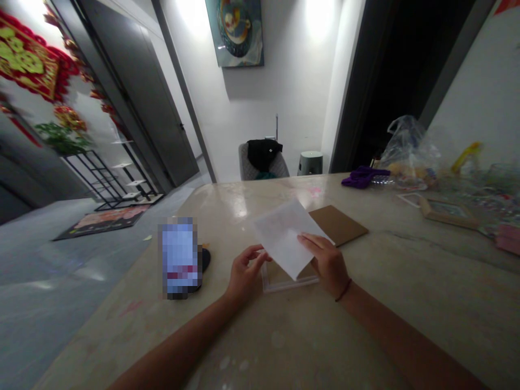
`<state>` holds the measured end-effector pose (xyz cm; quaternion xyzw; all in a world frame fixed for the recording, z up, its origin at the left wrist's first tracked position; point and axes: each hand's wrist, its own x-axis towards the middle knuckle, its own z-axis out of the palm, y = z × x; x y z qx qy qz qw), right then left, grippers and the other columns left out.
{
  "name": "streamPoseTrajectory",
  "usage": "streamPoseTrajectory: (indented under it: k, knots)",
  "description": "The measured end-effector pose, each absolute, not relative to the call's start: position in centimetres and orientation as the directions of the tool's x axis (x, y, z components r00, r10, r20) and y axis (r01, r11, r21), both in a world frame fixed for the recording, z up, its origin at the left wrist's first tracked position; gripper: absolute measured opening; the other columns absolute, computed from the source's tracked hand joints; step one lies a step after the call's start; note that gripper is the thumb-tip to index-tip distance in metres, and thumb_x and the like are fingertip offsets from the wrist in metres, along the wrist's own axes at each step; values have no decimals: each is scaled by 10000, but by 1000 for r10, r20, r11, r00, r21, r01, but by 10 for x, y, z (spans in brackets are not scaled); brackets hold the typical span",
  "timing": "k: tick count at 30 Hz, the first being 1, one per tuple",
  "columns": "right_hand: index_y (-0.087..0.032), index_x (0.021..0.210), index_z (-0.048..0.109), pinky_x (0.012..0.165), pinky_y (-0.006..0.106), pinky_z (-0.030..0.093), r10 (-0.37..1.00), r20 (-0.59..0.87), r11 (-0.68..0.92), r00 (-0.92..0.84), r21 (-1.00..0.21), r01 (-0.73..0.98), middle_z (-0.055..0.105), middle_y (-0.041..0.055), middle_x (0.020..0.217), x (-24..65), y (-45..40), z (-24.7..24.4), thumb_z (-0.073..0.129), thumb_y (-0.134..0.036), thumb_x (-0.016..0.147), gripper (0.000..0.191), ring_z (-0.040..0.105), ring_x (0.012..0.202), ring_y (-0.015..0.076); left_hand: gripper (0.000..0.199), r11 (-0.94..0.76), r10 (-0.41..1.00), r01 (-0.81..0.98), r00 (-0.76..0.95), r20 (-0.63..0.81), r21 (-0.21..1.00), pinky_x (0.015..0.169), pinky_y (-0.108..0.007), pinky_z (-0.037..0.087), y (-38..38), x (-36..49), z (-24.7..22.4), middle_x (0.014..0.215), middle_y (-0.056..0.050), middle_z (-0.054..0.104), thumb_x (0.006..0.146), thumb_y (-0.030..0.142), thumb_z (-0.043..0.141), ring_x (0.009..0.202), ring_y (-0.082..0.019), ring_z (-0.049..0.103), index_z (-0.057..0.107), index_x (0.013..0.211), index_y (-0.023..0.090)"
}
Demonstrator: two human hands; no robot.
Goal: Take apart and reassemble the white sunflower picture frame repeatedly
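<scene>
A white sheet of paper (284, 235) is held tilted above the table, with faint pinkish marks showing on it. My right hand (329, 262) is closed on its right side, fingers lying over the paper. Under the sheet lies a pale rectangular frame (280, 287), partly hidden by the paper. My left hand (246, 271) is at the frame's left side, close to the paper's edge; thumb and fingers are curled together in a pinch, and what they grip is not clear. A brown backing board (339, 223) lies flat just behind my right hand.
A phone (180, 257) with a blurred screen stands on a dark holder to the left. Toward the right are a purple cloth (363, 176), a clear plastic bag (412, 149) and a wooden picture frame (449, 211). A chair (245, 162) stands beyond the table's far edge.
</scene>
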<state>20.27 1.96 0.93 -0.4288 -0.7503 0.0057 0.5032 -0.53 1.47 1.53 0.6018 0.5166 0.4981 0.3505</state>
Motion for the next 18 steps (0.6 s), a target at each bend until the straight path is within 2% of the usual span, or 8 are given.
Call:
streamPoseTrajectory:
  k: [2, 4, 6, 8, 11, 16, 18]
  knots:
    - [-224, 982, 669, 878, 424, 474, 766, 630, 534, 131, -736, 415, 675, 63, 1013, 203, 26, 11, 500, -234, 799, 249, 608, 964, 238, 265, -228, 971, 309, -2, 240, 923, 795, -324, 450, 13, -4, 19, 682, -33, 691, 722, 420, 575, 747, -192, 628, 651, 798, 178]
    - [-216, 940, 671, 827, 430, 502, 863, 403, 406, 306, -912, 57, 686, 54, 981, 199, 30, 14, 588, -298, 737, 234, 623, 936, 253, 252, -224, 971, 339, 3, 237, 914, 807, -331, 448, 13, -3, 20, 690, -35, 693, 722, 421, 570, 758, -197, 627, 657, 726, 184]
    - [-221, 949, 652, 792, 421, 519, 943, 201, 279, 264, -913, -299, 686, 37, 988, 193, 31, 18, 656, -321, 672, 295, 627, 932, 248, 252, -222, 972, 351, 10, 233, 910, 830, -338, 443, 14, -4, 18, 762, -40, 704, 721, 421, 570, 806, -203, 629, 670, 743, 191]
    - [-234, 939, 643, 786, 402, 522, 987, 119, 158, 109, -850, -503, 688, 18, 985, 186, 27, 21, 689, -314, 638, 315, 629, 934, 229, 262, -232, 970, 347, 13, 243, 909, 867, -344, 430, 16, -5, 15, 882, -49, 705, 712, 414, 579, 888, -213, 619, 681, 810, 193]
    - [-228, 895, 645, 783, 381, 520, 997, 74, 51, -16, -813, -580, 696, 14, 955, 178, 21, 20, 718, -307, 609, 305, 636, 914, 213, 286, -241, 969, 323, 24, 247, 915, 894, -341, 417, 17, -6, 11, 983, -61, 688, 693, 404, 599, 959, -225, 600, 680, 846, 177]
    - [-189, 854, 648, 761, 379, 521, 1000, 10, -3, -20, -841, -542, 708, 36, 884, 176, 20, 14, 748, -315, 566, 330, 651, 835, 211, 248, -216, 974, 314, 3, 227, 924, 823, -318, 446, 16, -5, 13, 834, -52, 704, 697, 408, 605, 857, -217, 618, 663, 716, 168]
    - [-185, 864, 647, 747, 371, 522, 1000, 6, 12, 15, -861, -509, 706, 42, 890, 180, 24, 14, 748, -327, 561, 349, 649, 833, 211, 253, -220, 972, 305, -11, 235, 927, 795, -314, 453, 16, -5, 13, 804, -53, 697, 704, 411, 595, 826, -213, 615, 658, 726, 168]
